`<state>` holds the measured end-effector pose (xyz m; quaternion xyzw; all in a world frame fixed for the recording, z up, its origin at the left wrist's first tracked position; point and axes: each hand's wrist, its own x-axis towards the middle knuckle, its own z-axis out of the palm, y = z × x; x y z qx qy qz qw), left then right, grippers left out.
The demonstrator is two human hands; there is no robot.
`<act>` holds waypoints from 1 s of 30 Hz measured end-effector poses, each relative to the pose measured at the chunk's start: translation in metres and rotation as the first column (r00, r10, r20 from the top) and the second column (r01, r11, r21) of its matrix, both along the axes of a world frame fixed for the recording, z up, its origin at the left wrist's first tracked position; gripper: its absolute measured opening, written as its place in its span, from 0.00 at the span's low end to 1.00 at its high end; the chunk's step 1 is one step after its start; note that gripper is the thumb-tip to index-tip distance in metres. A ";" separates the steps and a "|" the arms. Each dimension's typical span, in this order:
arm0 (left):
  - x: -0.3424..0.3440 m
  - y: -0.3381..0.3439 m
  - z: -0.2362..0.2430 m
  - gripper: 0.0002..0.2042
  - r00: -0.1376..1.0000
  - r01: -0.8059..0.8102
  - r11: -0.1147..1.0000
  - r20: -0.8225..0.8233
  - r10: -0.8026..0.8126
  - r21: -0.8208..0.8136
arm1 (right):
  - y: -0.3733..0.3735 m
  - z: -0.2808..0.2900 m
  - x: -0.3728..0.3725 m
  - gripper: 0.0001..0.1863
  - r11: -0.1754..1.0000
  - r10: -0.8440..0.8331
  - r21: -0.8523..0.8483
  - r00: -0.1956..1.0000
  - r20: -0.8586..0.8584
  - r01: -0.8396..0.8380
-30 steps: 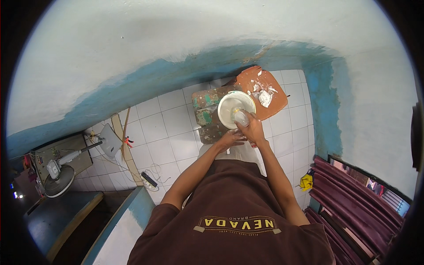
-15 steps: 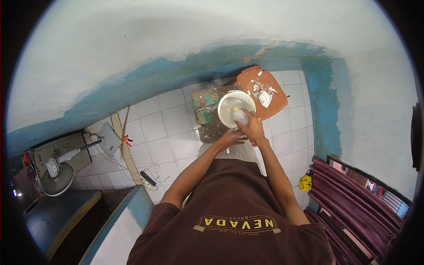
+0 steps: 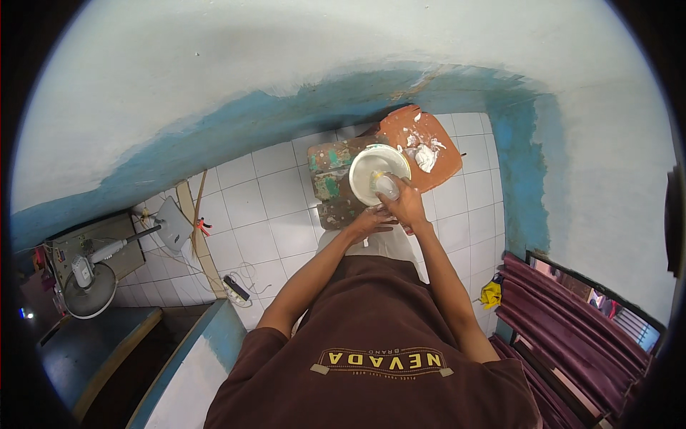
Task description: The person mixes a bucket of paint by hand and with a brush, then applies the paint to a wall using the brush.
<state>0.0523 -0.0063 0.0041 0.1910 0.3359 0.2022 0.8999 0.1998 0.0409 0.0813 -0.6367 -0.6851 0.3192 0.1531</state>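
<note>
My right hand is curled around a translucent container; my left hand lies just beside it, fingers extended rightward near the close side of a white bucket, though whether they grip anything I cannot tell. The container lies ahead of my left hand, its far end within the outline of the bucket's mouth; its depth there is unclear. I judge it light, thin-walled and slightly flexible, slippery if wet, best held about its body. The bucket, probably heavier and stiffer, offers its rim as a hold. It stands on paint-spotted wooden slats, beside an orange panel bearing white material.
</note>
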 end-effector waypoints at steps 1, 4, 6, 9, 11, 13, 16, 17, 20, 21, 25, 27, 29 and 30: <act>0.000 0.000 0.001 0.30 1.000 -0.006 1.000 -0.002 0.006 0.005 | 0.000 -0.001 0.000 0.30 1.000 0.002 -0.001 1.000 -0.008 -0.002; 0.000 0.001 0.003 0.30 1.000 -0.006 1.000 -0.007 0.006 0.003 | 0.000 -0.004 0.002 0.31 1.000 0.002 -0.008 1.000 -0.026 -0.002; 0.000 0.001 0.004 0.30 1.000 0.000 1.000 -0.011 0.000 -0.004 | 0.001 -0.005 0.002 0.31 1.000 0.000 -0.015 0.999 -0.036 0.000; 0.001 0.002 0.001 0.30 1.000 0.009 1.000 -0.012 -0.009 -0.002 | 0.001 -0.006 0.002 0.31 1.000 0.003 0.001 1.000 -0.017 -0.003; 0.001 0.001 -0.004 0.30 1.000 0.013 1.000 -0.005 -0.013 0.005 | 0.001 -0.004 0.001 0.31 1.000 0.001 -0.013 0.999 -0.036 -0.002; 0.001 0.001 -0.004 0.30 1.000 0.010 1.000 -0.003 -0.010 -0.001 | 0.001 -0.004 0.001 0.31 1.000 0.000 -0.008 0.999 -0.038 -0.001; 0.002 0.001 -0.002 0.29 1.000 0.004 1.000 0.001 -0.004 0.000 | 0.001 -0.004 0.003 0.31 1.000 0.000 -0.008 0.999 -0.040 0.000; 0.002 0.001 -0.002 0.29 1.000 -0.004 1.000 0.002 0.004 0.007 | 0.001 -0.004 0.003 0.31 1.000 0.003 -0.011 0.999 -0.041 -0.004; 0.001 0.002 -0.002 0.29 1.000 0.006 1.000 -0.008 -0.006 -0.003 | 0.002 -0.003 0.002 0.31 1.000 0.006 0.001 1.000 -0.031 -0.006; 0.001 0.002 -0.002 0.29 1.000 0.006 1.000 -0.008 -0.006 -0.002 | 0.002 -0.003 0.002 0.31 1.000 0.006 0.003 1.000 -0.031 -0.006; 0.001 0.001 -0.004 0.30 1.000 -0.005 1.000 0.020 0.005 -0.002 | 0.003 -0.004 0.002 0.31 1.000 0.011 -0.007 1.000 -0.019 -0.011; 0.001 0.001 -0.004 0.30 1.000 -0.007 1.000 0.024 0.007 0.002 | 0.003 -0.006 0.003 0.31 1.000 0.017 0.005 1.000 -0.018 -0.017; 0.002 0.001 -0.003 0.31 1.000 0.000 1.000 0.002 0.000 0.004 | 0.002 -0.007 0.004 0.31 1.000 0.010 -0.008 0.999 -0.034 -0.010; 0.002 0.002 -0.002 0.31 1.000 0.000 1.000 0.002 0.000 0.003 | 0.002 -0.007 0.004 0.31 1.000 0.010 -0.009 0.999 -0.034 -0.010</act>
